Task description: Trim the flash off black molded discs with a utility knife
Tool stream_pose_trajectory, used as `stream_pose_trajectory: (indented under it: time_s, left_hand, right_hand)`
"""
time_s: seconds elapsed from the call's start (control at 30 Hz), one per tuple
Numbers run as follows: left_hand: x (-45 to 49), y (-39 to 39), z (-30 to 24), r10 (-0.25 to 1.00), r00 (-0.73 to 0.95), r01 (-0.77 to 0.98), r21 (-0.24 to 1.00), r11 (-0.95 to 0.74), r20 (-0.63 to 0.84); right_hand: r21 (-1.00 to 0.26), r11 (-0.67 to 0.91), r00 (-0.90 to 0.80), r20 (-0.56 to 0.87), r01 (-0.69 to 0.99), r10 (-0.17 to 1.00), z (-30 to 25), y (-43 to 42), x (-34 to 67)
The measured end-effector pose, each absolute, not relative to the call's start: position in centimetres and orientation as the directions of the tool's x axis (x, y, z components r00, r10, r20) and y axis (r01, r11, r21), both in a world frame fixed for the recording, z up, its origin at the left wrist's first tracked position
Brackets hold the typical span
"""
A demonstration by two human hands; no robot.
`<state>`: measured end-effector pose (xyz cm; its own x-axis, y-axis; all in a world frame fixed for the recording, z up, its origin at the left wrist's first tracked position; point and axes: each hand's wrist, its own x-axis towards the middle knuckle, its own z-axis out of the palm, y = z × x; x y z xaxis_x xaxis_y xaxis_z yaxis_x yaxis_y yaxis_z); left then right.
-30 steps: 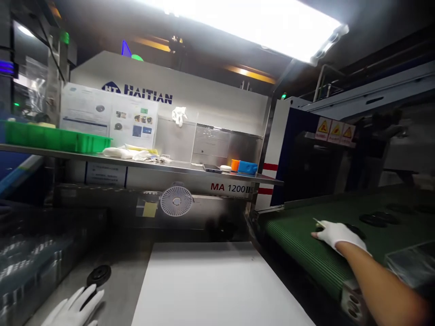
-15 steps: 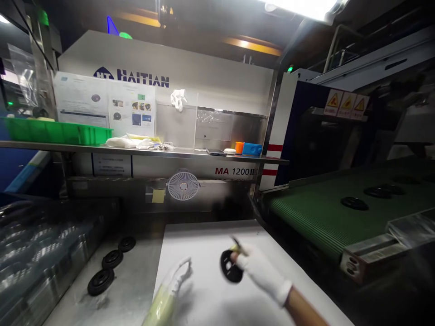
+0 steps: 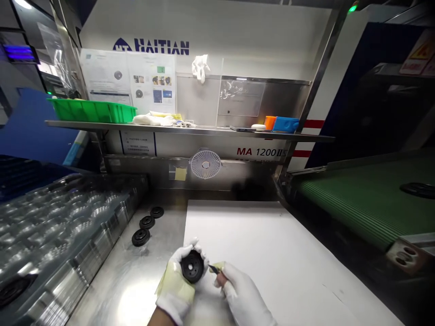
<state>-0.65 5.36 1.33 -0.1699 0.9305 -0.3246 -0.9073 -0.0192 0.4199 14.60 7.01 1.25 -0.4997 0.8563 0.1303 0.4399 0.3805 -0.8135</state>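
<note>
Black molded disc (image 3: 192,266): your left hand (image 3: 175,285) grasps it at the edge of the white sheet (image 3: 278,258); your right hand (image 3: 243,296) pinches a small blade (image 3: 213,270) just beside it.

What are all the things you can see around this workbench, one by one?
black round moulded part: 1, black, between both hands
small pointed tool: 1, dark, pinched in the right hand
round black parts: 3, black, in a row on the steel bench
white sheet: 1, white, on the bench
clear plastic trays: several, clear, at far left
green plastic crate: 1, green, on the steel shelf
blue box: 1, blue, on the shelf's right end
white fan: 1, white, below the shelf
green ribbed conveyor belt: 1, green, at right
gloved left hand: 1, white with yellowish wrap, holding the part
gloved right hand: 1, white, holding the tool
</note>
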Motion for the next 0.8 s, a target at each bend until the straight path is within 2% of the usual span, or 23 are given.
stream_pose_trajectory:
  time_s: [0.07, 0.2, 0.4, 0.57, 0.67, 0.8]
  left_hand:
    - [-0.4, 5.2, 1.9, 0.937, -0.201, -0.890, 0.453, -0.054, -0.285]
    - [0.6, 5.1, 2.6, 0.925, -0.201, -0.882, 0.471, -0.028, -0.322]
    - [1.1, 5.2, 2.7, 0.929, -0.218, -0.887, 0.457, -0.060, -0.300]
    - [1.6, 5.4, 2.5, 0.931, -0.250, -0.888, 0.447, -0.110, -0.267]
    - [1.8, 5.6, 2.3, 0.929, -0.271, -0.882, 0.453, -0.134, -0.253]
    - [1.9, 5.7, 2.2, 0.916, -0.329, -0.866, 0.460, -0.196, -0.229]
  right_hand:
    - [-0.738, 0.425, -0.492, 0.146, 0.524, 0.858, 0.9, 6.3, 14.3]
    - [-0.596, 0.469, -0.443, 0.202, 0.652, 0.873, 1.1, 5.8, 13.5]
    - [-0.519, 0.488, -0.434, 0.232, 0.701, 0.870, 0.8, 5.9, 13.3]
    - [-0.429, 0.463, -0.427, 0.183, 0.776, 0.886, 0.5, 5.3, 13.0]
    - [-0.426, 0.455, -0.414, 0.191, 0.782, 0.890, 0.4, 4.9, 12.7]
    - [-0.485, 0.436, -0.387, 0.204, 0.758, 0.899, 0.3, 4.7, 12.3]
